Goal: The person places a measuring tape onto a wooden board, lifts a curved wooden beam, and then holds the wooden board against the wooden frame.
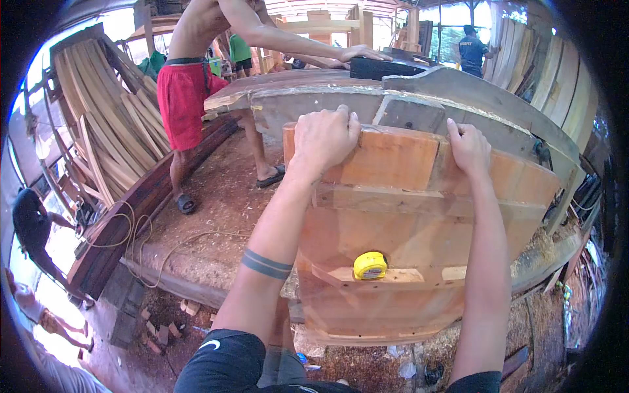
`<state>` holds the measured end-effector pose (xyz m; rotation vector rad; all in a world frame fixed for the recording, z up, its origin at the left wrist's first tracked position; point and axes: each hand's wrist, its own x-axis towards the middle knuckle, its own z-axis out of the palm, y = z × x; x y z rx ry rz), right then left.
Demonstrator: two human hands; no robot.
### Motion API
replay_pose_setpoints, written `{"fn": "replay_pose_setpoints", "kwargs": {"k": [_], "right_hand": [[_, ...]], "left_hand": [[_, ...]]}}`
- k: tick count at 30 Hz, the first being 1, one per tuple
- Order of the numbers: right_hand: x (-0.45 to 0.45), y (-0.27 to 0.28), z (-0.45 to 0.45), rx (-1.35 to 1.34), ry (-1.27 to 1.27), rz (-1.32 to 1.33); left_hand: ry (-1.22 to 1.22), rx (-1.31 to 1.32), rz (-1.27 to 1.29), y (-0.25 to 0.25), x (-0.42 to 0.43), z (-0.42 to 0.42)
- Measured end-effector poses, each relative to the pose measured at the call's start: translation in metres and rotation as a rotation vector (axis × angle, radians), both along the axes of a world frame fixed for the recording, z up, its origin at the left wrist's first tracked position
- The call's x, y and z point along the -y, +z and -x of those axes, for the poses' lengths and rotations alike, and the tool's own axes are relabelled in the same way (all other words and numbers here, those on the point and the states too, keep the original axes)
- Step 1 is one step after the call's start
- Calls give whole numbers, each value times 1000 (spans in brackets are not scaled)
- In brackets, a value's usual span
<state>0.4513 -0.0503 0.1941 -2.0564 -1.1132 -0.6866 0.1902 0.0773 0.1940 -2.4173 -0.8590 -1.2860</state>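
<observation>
A large curved wooden panel [393,229] with cross battens stands upright before me, apparently smeared by motion in places. My left hand [327,137] is closed around its top edge near the left corner. My right hand [470,147] grips the same edge farther right, thumb on the near side; the fingers behind the wood are partly hidden. A yellow tape measure [370,266] rests on a batten at the panel's middle, with neither hand touching it.
Behind the panel lies a long curved wooden structure [295,108]. A co-worker in red shorts [183,98] has both hands at a dark block [386,68] on it. Planks [98,111] lean at left. A cord [164,255] trails over the sawdust-covered floor. Other people stand farther off.
</observation>
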Motion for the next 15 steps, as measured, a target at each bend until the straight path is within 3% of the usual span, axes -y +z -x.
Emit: {"fn": "replay_pose_setpoints", "kwargs": {"k": [15], "right_hand": [[-1, 0, 0, -10, -10, -7]], "left_hand": [[0, -3, 4, 0, -1, 0]]}}
